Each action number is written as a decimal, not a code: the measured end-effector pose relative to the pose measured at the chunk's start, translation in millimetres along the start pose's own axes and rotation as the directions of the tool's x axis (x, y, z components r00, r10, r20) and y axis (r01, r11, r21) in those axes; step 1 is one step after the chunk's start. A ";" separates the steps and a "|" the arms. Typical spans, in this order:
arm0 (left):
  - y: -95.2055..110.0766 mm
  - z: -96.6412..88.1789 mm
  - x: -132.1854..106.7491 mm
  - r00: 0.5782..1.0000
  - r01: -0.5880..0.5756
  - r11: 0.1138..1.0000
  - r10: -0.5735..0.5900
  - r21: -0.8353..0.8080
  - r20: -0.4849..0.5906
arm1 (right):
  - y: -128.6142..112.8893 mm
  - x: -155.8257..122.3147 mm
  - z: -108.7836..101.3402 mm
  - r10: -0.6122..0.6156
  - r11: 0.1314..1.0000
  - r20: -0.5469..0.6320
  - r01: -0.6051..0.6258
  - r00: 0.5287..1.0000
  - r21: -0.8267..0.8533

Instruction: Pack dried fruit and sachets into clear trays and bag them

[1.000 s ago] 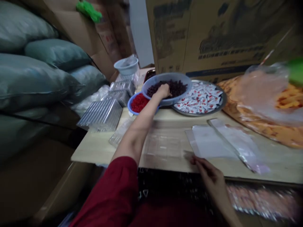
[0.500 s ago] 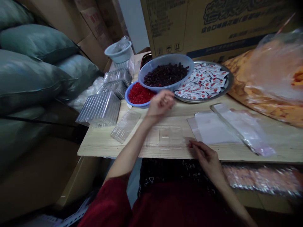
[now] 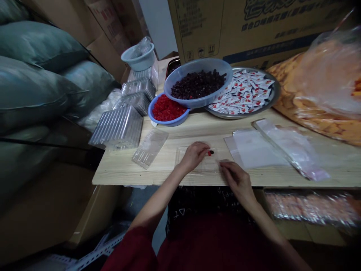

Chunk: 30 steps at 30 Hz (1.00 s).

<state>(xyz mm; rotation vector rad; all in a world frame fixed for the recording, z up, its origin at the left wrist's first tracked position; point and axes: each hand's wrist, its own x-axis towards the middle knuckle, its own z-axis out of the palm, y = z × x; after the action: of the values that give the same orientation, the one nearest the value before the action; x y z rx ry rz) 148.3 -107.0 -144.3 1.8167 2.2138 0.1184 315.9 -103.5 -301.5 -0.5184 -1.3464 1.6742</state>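
Note:
In the head view, a shallow clear plastic tray (image 3: 183, 152) lies near the table's front edge, its compartments hard to make out. My left hand (image 3: 194, 155) is over it, fingers pinched together. A small red piece (image 3: 209, 153) and a dark piece (image 3: 212, 152) show right at those fingertips, and the hand seems to grip them. The tray's right edge is pinched by my right hand (image 3: 237, 177). Behind are a blue bowl of red pieces (image 3: 168, 109) and, overlapping it, a larger bowl of dark pieces (image 3: 199, 86).
A round metal tray (image 3: 278, 92) holds many small printed packets. Stacked clear trays (image 3: 118, 126) and one loose clear piece (image 3: 150, 148) are at left. White sheets (image 3: 256, 150) and a plastic bag (image 3: 293, 150) lie at right. A big carton (image 3: 203, 30) stands behind.
My left hand has come down from beside the bowls to the clear tray, with a red and a dark piece now showing at its fingertips. My right hand stays at the tray's right edge.

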 end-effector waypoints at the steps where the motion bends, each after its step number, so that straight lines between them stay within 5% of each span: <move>1: -1.3 -4.0 -0.6 1.000 -0.014 1.000 0.014 0.024 -0.009 | -1.1 1.0 0.0 -0.036 0.999 -0.016 0.035 0.999 -0.037; 4: -12.3 -34.4 10.1 0.968 0.057 0.993 -0.030 0.100 -0.251 | -1.9 5.9 1.7 -0.162 0.974 0.024 0.164 0.987 -0.158; 7: -32.0 -90.2 42.0 0.834 0.257 0.946 -0.114 0.196 -0.539 | 4.7 10.2 7.8 -0.253 0.938 0.145 0.279 0.957 -0.207; 9: -47.0 -127.6 69.9 0.823 0.407 0.863 -0.205 0.299 -0.529 | 12.8 11.1 13.6 -0.276 0.926 0.176 0.311 0.945 -0.216; 12: -70.0 -162.1 106.0 0.855 0.502 0.778 -0.380 0.379 -0.352 | 23.6 9.7 20.8 -0.291 0.917 0.170 0.325 0.941 -0.231; 16: -94.4 -168.0 121.9 0.877 0.480 0.794 -0.437 0.373 -0.198 | 27.2 6.3 24.7 -0.267 0.924 0.150 0.297 0.952 -0.239; 21: -104.6 -160.9 110.4 0.889 0.458 0.814 -0.414 0.357 -0.197 | 26.7 5.9 25.5 -0.277 0.918 0.153 0.309 0.948 -0.250; 26: -92.2 -164.1 105.0 0.863 0.438 0.849 -0.304 0.297 -0.404 | 26.1 3.9 24.1 -0.250 0.929 0.162 0.284 0.954 -0.236; 30: -60.8 -176.4 111.9 0.720 0.363 0.915 -0.155 0.175 -0.677 | 26.1 2.3 25.7 -0.233 0.944 0.136 0.258 0.963 -0.207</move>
<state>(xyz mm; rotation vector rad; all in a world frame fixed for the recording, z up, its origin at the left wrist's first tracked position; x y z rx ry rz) 25.0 8.4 -7.2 1.7476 3.1163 0.4484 285.0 -115.8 -316.9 -0.3713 -1.6212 1.3716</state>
